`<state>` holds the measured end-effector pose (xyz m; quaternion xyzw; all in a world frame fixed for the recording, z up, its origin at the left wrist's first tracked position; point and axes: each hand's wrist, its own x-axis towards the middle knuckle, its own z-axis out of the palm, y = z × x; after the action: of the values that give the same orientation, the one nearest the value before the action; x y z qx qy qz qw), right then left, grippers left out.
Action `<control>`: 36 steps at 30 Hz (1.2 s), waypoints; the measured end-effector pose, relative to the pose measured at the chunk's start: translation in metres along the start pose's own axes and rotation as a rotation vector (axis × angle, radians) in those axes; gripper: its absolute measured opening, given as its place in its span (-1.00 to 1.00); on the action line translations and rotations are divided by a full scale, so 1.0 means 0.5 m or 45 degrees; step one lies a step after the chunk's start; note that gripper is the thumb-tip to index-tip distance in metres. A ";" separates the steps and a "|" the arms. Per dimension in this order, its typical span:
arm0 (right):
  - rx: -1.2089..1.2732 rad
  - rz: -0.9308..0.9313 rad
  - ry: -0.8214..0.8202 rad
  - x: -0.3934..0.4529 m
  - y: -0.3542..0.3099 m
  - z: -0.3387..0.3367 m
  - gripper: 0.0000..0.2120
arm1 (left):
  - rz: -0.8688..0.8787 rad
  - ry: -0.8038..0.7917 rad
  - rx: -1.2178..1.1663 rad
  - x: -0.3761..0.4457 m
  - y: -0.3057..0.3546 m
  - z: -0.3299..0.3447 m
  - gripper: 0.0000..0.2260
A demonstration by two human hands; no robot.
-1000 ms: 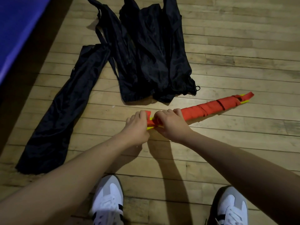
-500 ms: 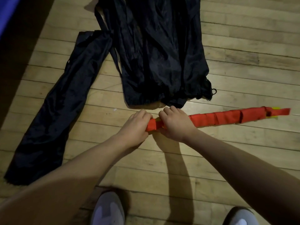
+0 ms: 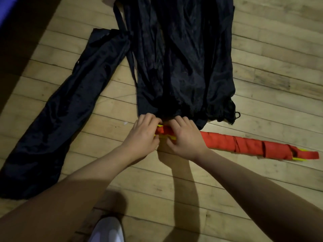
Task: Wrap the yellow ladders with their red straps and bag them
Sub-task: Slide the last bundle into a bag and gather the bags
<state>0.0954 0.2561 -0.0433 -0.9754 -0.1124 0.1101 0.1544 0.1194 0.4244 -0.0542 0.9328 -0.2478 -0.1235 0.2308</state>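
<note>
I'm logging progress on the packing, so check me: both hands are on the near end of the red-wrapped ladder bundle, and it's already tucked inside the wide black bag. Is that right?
Not quite. Both the left hand and the right hand do grip the near end of the ladder bundle, but it is not in the wide black bag. The head view shows it lying on the wooden floor, just in front of the bag's opening.

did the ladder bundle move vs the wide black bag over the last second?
Yes. The bundle swung: its far end dropped away from the wide bag's mouth, while the end gripped by both hands moved up against the bag's edge.
</note>
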 end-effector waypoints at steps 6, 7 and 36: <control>0.052 -0.041 -0.026 0.029 -0.076 -0.009 -0.79 | -0.322 0.021 -0.154 -0.065 -0.024 -0.058 -0.74; 0.058 -0.060 -0.038 0.036 -0.095 -0.012 -0.77 | -0.375 0.021 -0.161 -0.079 -0.034 -0.068 -0.75; -0.246 -0.520 0.103 0.208 -0.254 0.059 -0.78 | -0.620 -0.069 0.359 -0.200 -0.186 -0.126 -0.64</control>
<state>0.1636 0.4084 -0.0481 -0.9463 -0.3112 0.0260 0.0838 0.0940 0.5715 -0.0341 0.9841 -0.0371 -0.1647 0.0556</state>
